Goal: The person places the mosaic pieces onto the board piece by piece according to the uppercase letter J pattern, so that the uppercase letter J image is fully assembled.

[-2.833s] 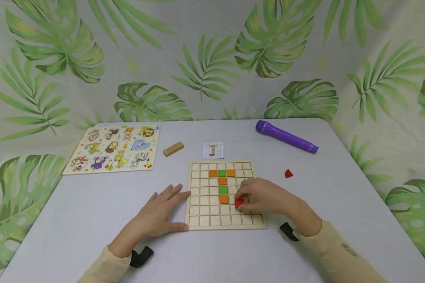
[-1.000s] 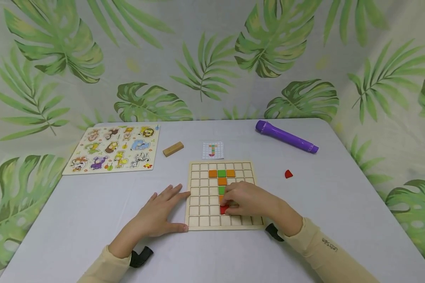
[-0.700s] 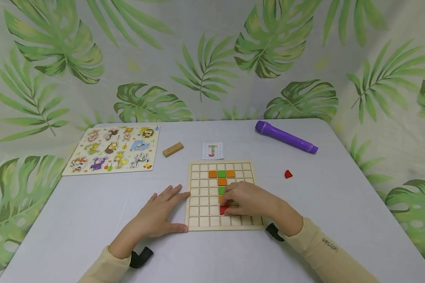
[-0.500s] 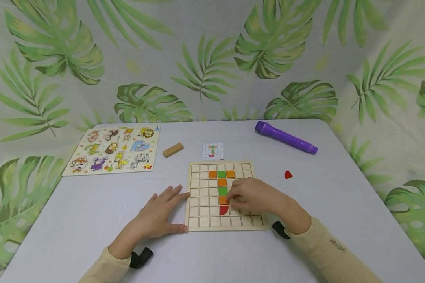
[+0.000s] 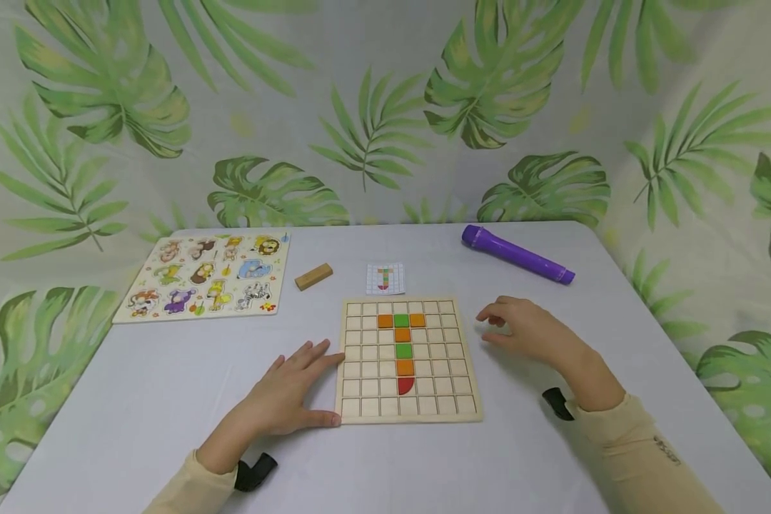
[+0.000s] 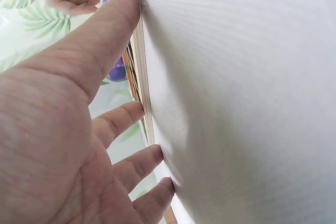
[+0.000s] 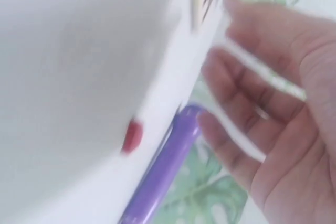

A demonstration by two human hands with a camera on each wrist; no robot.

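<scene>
A wooden grid board [image 5: 373,408] lies mid-table, bearing orange and green square tiles [image 5: 403,351] in a T shape. Below the lowest orange square sits a red quarter-round tile [image 5: 405,386]. My left hand [image 5: 285,392] rests at the board's left edge, thumb and fingertips touching it, as the left wrist view also shows against the board's side [image 6: 140,61]. To the right of the board, my right hand [image 5: 530,332] hovers with loosely bent fingers and nothing between them. A second red quarter-round piece [image 7: 132,136] lies on the table in the right wrist view; the hand hides it in the head view.
A small pattern card [image 5: 385,279] lies behind the board, with a wooden block [image 5: 313,276] to its left. An animal puzzle board [image 5: 205,278] occupies the back left. At the back right is a purple microphone [image 5: 517,255]. A leaf-print cloth hangs behind the table.
My right hand has set the red quarter-round tile under the lowest orange square, let go, and moved right off the board, over the other red piece. The left hand has stayed put.
</scene>
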